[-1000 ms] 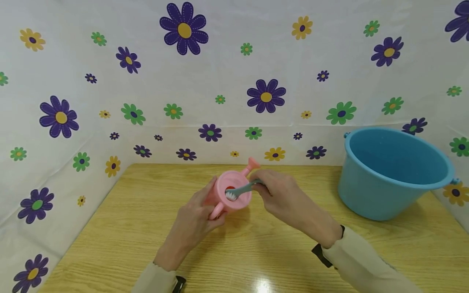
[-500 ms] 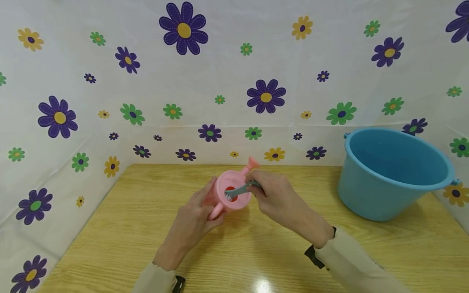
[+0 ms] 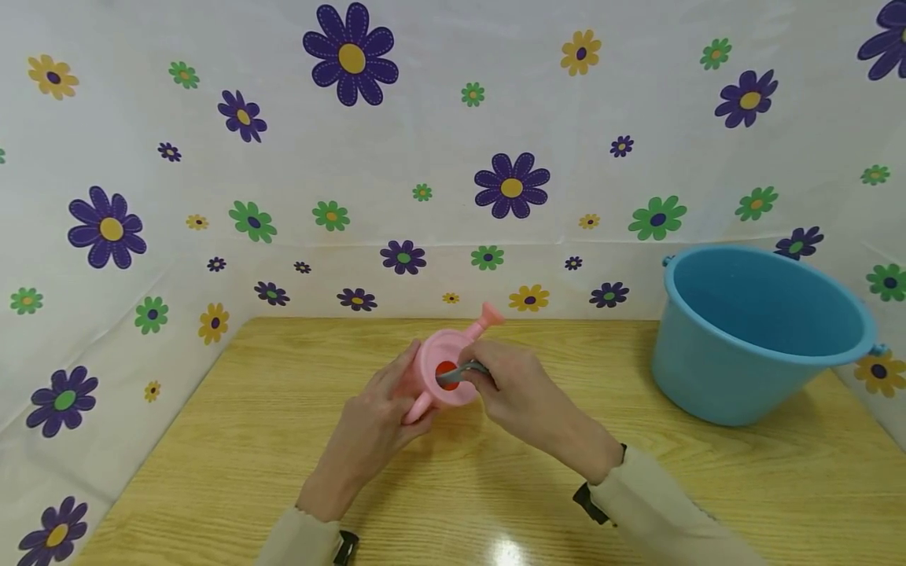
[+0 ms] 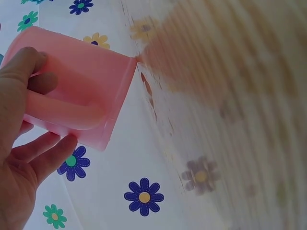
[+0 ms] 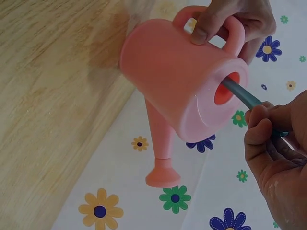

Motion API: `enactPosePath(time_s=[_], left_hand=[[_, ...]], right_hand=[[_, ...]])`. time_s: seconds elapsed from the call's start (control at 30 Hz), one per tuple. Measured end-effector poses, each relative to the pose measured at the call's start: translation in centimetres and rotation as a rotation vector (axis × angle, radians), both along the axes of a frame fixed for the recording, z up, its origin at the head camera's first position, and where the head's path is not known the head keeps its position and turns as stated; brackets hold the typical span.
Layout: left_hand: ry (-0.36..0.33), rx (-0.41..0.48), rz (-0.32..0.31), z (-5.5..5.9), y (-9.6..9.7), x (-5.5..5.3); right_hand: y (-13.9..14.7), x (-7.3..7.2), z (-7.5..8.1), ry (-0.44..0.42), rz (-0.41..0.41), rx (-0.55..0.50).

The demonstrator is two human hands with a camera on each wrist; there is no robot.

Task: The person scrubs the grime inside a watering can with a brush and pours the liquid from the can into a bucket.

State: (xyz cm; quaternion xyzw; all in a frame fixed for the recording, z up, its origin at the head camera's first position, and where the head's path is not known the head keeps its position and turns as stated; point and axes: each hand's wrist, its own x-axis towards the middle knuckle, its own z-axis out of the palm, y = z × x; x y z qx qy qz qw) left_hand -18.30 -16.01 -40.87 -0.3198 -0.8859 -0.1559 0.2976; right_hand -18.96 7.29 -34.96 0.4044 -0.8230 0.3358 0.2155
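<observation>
A small pink toy watering can (image 3: 430, 360) stands on the wooden table, its sprinkler spout toward the back right. My left hand (image 3: 375, 428) grips it at the handle, with fingers against its body, as the left wrist view shows. Between thumb and fingers, my right hand (image 3: 527, 389) pinches the grey-green handle of a toothbrush (image 5: 243, 94). The brush slants down through the round hole in the can's top, and its bristle head is hidden inside. Around the handle the hole's interior looks red-orange.
A large blue bucket (image 3: 729, 377) stands on the table (image 3: 283, 377) at the right. A white sheet with printed flowers (image 3: 439, 126) hangs behind and along the sides. Dark straps circle both wrists below light sleeves.
My right hand has moved left and slightly down, carrying the toothbrush. Its white bristles, visible over the hole before, have gone inside the can. The left hand and can stay about where they were.
</observation>
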Motion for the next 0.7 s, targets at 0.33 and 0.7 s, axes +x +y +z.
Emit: enactPosePath(time_s=[0.33, 0.7], left_hand=[[0.053, -0.045, 0.023, -0.3, -0.1, -0.2], [0.062, -0.067, 0.024, -0.2, -0.2, -0.2]], right_hand=[[-0.5, -0.3, -1.1, -0.040, 0.032, -0.007], [-0.5, -0.2, -1.6, -0.110, 0.029, -0.042]])
